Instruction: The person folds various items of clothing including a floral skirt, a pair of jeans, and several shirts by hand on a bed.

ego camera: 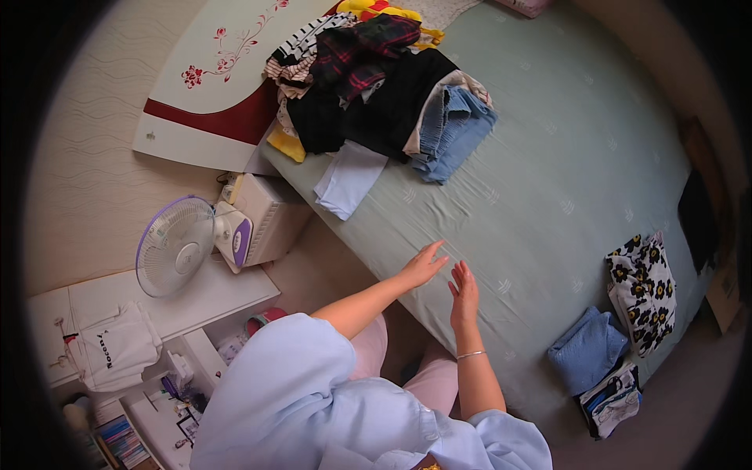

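My left hand [424, 265] is held above the near edge of the bed [546, 176], fingers apart and nothing in it. Close beside it, my right hand [465, 294] is raised with the palm turned inward, also holding nothing; a bracelet [471, 354] circles that wrist. Beyond my left hand a folded light-blue garment [351, 179] lies at the bed's edge. Behind it rises a heap of clothes with a plaid garment [367, 53], a black garment [382, 111] and blue denim clothing [452, 132].
At right lie a folded flower-print garment [643, 291], a folded denim piece [587, 351] and a small stack of folded clothes [612, 399]. On the left, an electric fan [185, 249] stands by a white cabinet [235, 294] with a white bag [114, 349]. The headboard [205, 123] bears red flowers.
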Action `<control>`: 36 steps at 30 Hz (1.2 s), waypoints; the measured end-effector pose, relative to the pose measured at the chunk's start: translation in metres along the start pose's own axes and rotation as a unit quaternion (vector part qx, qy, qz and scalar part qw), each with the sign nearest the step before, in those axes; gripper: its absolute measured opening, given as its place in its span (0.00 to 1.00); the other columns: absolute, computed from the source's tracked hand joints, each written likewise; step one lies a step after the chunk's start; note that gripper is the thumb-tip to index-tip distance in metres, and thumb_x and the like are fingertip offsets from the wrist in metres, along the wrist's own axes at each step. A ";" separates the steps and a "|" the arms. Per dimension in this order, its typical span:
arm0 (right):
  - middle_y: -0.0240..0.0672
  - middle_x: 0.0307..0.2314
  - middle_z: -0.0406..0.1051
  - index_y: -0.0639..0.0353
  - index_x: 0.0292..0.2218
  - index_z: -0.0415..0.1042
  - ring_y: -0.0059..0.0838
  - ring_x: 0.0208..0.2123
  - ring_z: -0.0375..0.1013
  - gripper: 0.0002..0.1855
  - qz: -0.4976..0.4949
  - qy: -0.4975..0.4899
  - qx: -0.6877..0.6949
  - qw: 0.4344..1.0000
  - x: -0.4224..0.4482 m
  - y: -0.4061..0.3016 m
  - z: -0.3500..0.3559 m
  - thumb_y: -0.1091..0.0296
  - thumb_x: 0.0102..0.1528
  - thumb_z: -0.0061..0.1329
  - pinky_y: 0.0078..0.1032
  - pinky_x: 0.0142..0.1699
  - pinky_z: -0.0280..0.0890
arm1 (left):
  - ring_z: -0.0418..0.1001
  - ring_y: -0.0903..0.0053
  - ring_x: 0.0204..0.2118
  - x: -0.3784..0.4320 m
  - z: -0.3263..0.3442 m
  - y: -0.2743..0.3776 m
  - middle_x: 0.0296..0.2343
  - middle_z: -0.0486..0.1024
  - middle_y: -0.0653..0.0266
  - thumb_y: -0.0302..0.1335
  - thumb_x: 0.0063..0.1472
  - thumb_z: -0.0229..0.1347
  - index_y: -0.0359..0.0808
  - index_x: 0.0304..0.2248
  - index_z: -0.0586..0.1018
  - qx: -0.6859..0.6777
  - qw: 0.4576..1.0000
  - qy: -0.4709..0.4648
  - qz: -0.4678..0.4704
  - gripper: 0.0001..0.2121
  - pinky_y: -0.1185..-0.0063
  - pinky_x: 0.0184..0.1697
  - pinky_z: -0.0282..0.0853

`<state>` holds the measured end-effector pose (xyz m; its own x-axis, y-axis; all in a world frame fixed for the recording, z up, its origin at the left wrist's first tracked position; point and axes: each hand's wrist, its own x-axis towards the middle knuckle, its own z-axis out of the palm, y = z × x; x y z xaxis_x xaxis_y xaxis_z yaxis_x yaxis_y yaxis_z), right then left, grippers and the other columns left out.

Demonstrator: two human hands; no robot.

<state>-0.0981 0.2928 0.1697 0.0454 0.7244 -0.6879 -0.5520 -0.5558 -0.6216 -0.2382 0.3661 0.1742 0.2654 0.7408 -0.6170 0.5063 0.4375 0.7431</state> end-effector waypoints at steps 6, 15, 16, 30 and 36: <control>0.40 0.56 0.54 0.59 0.58 0.51 0.33 0.56 0.56 0.32 -0.018 -0.031 -0.059 0.998 0.079 -0.025 0.114 0.49 0.60 0.37 0.31 0.55 0.55 | 0.58 0.60 0.55 0.027 -0.109 -0.023 0.54 0.56 0.49 0.38 0.59 0.51 0.35 0.56 0.57 -0.078 0.993 0.086 0.028 0.29 0.71 0.55 0.57; 0.48 0.56 0.50 0.65 0.58 0.49 0.38 0.57 0.52 0.38 -0.183 0.198 -0.153 0.951 0.241 -0.045 0.195 0.59 0.52 0.51 0.29 0.57 0.51 | 0.53 0.59 0.58 0.129 -0.291 -0.022 0.54 0.55 0.51 0.32 0.52 0.58 0.36 0.56 0.57 0.092 0.926 0.343 0.131 0.34 0.71 0.56 0.55; 0.49 0.55 0.51 0.66 0.57 0.48 0.39 0.57 0.52 0.40 -0.189 0.227 -0.188 0.936 0.257 -0.048 0.186 0.60 0.51 0.53 0.29 0.58 0.50 | 0.54 0.57 0.57 0.141 -0.304 -0.020 0.53 0.56 0.47 0.31 0.51 0.58 0.35 0.55 0.58 0.110 0.906 0.366 0.182 0.33 0.70 0.56 0.54; 0.45 0.45 0.65 0.65 0.46 0.66 0.34 0.48 0.64 0.21 -0.363 0.037 -0.303 0.880 0.265 -0.076 0.203 0.76 0.48 0.41 0.25 0.52 0.58 | 0.66 0.72 0.46 0.226 -0.199 0.022 0.44 0.68 0.56 0.32 0.56 0.55 0.30 0.49 0.65 -0.078 0.969 0.124 0.199 0.24 0.79 0.47 0.62; 0.46 0.44 0.64 0.68 0.45 0.64 0.37 0.47 0.64 0.21 -0.318 0.236 -0.326 0.859 0.300 -0.065 0.145 0.74 0.47 0.42 0.28 0.51 0.58 | 0.60 0.50 0.50 0.241 -0.174 0.033 0.46 0.62 0.40 0.39 0.45 0.60 0.31 0.53 0.56 0.245 0.937 0.233 0.088 0.40 0.61 0.51 0.58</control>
<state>-0.1693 0.6056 0.0577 0.5815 0.8058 -0.1120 0.2858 -0.3312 -0.8992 -0.2999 0.6482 0.0953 0.0510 0.9718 -0.2303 0.8343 0.0853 0.5447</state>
